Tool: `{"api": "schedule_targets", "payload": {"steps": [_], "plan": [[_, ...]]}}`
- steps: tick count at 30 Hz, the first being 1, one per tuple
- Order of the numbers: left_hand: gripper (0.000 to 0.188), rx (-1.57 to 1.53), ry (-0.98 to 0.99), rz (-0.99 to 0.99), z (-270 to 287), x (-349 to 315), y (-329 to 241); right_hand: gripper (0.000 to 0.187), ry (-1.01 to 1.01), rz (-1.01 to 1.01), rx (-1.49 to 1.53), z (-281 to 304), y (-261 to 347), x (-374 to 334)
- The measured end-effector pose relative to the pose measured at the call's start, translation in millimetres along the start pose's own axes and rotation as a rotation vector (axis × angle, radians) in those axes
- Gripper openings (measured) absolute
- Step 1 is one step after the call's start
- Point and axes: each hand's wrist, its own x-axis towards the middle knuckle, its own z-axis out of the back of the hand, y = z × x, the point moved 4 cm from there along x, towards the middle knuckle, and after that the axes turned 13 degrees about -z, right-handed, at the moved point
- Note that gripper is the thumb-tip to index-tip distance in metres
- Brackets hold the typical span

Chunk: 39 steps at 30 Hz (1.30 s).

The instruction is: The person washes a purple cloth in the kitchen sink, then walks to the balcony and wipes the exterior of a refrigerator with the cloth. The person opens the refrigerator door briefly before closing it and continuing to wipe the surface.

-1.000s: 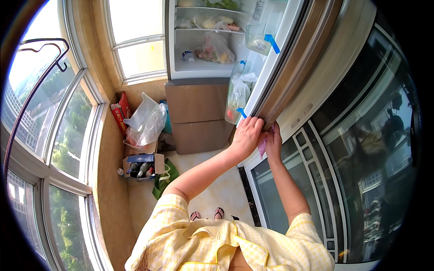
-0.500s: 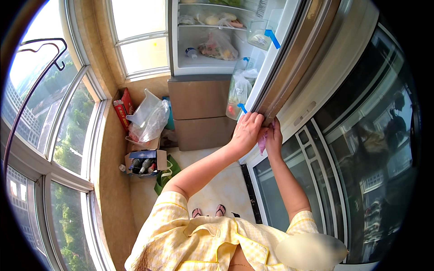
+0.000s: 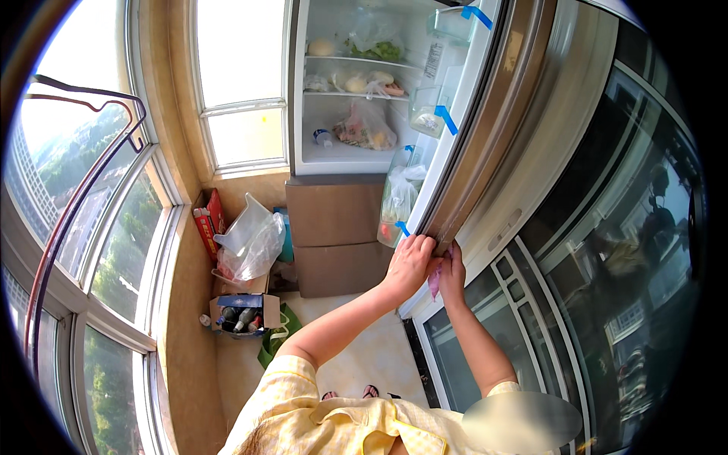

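Note:
The refrigerator door (image 3: 485, 144) stands open at the right, its brown outer edge running down toward me. Curled over the lower end of that door, on its inner side, is my left hand (image 3: 409, 267). My right hand (image 3: 453, 279) is pressed close beside it, on the outer side, with a crumpled pink cloth (image 3: 434, 283) hanging from it between the two hands. Part of the cloth and some of the right fingers are hidden. Clear door bins (image 3: 398, 201) with blue tape tabs (image 3: 446, 119) line the inside of the door; the lowest holds a white plastic bag.
Bagged food (image 3: 365, 127) and greens (image 3: 379, 51) sit on the refrigerator shelves. On the floor to the left are a box of bottles (image 3: 244, 315), a green bag (image 3: 277, 337) and a clear plastic bag (image 3: 254, 246). Hangers (image 3: 91, 136) hang by the windows; a glass sliding door (image 3: 607, 250) flanks the right.
The view has tilted up, so more of the upper shelves shows and everything sits lower in the picture. Both hands stay at the lower end of the door with the pink cloth.

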Motion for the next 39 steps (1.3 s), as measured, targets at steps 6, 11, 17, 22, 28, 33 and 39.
{"api": "schedule_targets", "payload": {"steps": [6, 11, 17, 22, 28, 33, 39], "plan": [[0.028, -0.017, -0.003, -0.011, 1, -1, 3, 0.045, 0.010, -0.029, 0.022, -2, 3, -2], [0.028, -0.016, -0.012, -0.009, 8, -3, 6, 0.047, 0.053, -0.054, 0.114, -12, 9, -6], [0.028, -0.024, -0.015, -0.018, 14, -5, 10, 0.048, 0.089, 0.030, 0.207, -20, -8, 2], [0.028, 0.009, -0.015, 0.004, 29, -9, 19, 0.047, 0.122, -0.002, 0.167, -38, 12, -4], [0.027, 0.093, -0.001, 0.082, 53, -18, 40, 0.045, 0.161, -0.023, 0.179, -70, 30, -10], [0.031, 0.261, -0.138, 0.072, 79, -16, 71, 0.045, 0.181, 0.081, 0.073, -106, 22, 5], [0.033, 0.365, -0.195, 0.139, 111, -20, 109, 0.040, 0.207, 0.218, 0.071, -146, 18, 25]]}}
